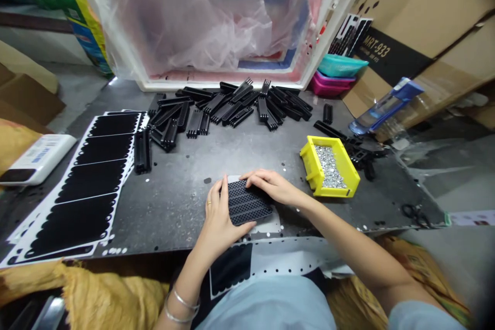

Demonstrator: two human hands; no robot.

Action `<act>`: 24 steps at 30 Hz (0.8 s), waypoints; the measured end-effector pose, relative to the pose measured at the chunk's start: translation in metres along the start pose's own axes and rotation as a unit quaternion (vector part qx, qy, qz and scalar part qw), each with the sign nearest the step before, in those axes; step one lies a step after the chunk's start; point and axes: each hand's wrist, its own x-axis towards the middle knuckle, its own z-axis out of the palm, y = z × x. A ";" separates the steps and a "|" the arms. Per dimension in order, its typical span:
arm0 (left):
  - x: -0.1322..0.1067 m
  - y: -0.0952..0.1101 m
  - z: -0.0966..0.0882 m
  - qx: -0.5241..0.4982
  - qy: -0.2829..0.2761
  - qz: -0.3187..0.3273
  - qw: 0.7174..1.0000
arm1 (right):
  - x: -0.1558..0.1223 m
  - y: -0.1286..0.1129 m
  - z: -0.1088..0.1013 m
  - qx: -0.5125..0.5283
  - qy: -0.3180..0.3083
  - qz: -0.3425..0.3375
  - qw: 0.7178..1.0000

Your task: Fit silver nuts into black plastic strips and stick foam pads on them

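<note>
A black ribbed plastic grille panel (247, 204) lies flat on the dark worktable (181, 165) just in front of me. My left hand (220, 216) grips its left edge, thumb along the near side and fingers closed against it. My right hand (270, 185) rests on the panel's far right corner, fingers curled down and pressing on it. A sheet of black die-cut stickers (232, 268) hangs over the table's near edge below the panel.
A pile of black comb-like plastic parts (232, 105) covers the far side of the table. Sticker sheets (88, 180) lie left. A yellow bin of small metal screws (330, 165) sits right. Behind stand a plastic-lined white crate (216, 20), teal and pink trays (336, 75), cardboard boxes.
</note>
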 end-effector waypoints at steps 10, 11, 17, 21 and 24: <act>0.003 -0.002 -0.004 0.028 -0.009 0.043 0.999 | -0.037 -0.008 0.008 0.038 0.177 0.079 0.980; 0.002 -0.002 -0.004 0.032 -0.014 0.043 0.998 | -0.046 -0.009 -0.013 -0.018 0.224 0.066 0.972; 0.003 0.002 -0.011 0.078 -0.008 0.052 0.996 | -0.098 0.031 -0.135 -0.346 0.239 0.163 0.892; 0.014 0.010 -0.013 0.111 -0.030 0.082 0.990 | -0.092 0.062 -0.138 -0.390 0.152 0.169 0.892; 0.020 0.015 -0.012 0.101 -0.045 0.084 0.990 | -0.092 0.067 -0.139 -0.380 0.178 0.160 0.894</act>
